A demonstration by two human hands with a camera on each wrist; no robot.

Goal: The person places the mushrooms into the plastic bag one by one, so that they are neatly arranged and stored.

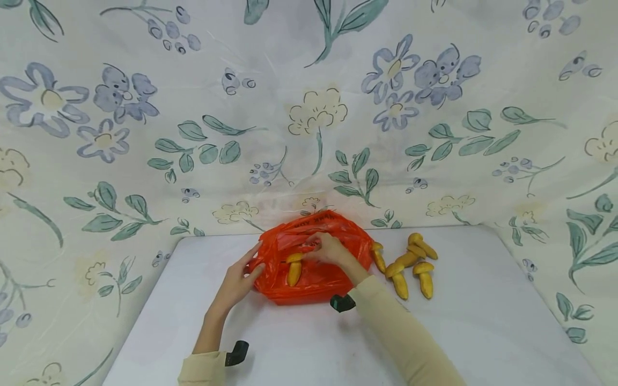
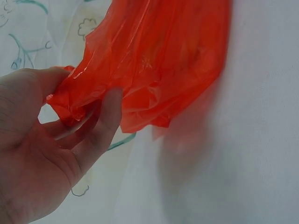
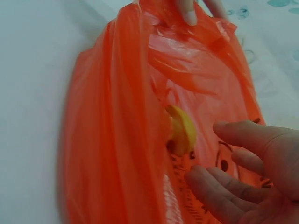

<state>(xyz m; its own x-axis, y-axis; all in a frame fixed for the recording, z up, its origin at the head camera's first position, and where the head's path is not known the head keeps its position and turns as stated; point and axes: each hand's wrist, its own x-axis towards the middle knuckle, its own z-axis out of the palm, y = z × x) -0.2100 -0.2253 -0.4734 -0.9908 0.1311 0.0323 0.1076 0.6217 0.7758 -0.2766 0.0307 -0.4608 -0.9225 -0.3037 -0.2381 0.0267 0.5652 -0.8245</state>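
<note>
A red plastic bag lies on the white table with its mouth spread. My left hand grips the bag's left edge; in the left wrist view the thumb and fingers close around the bunched film. A yellow mushroom with a thick stem sits inside the mouth, and its cap shows past a fold in the right wrist view. Over the opening, my right hand has its fingers apart and empty, just beside that mushroom. Black print on the inner film shows behind these fingers.
Several more yellow mushrooms lie in a loose group right of the bag, one against its side. The white table ends at a floral cloth hanging behind. A black wrist device sits by the left sleeve.
</note>
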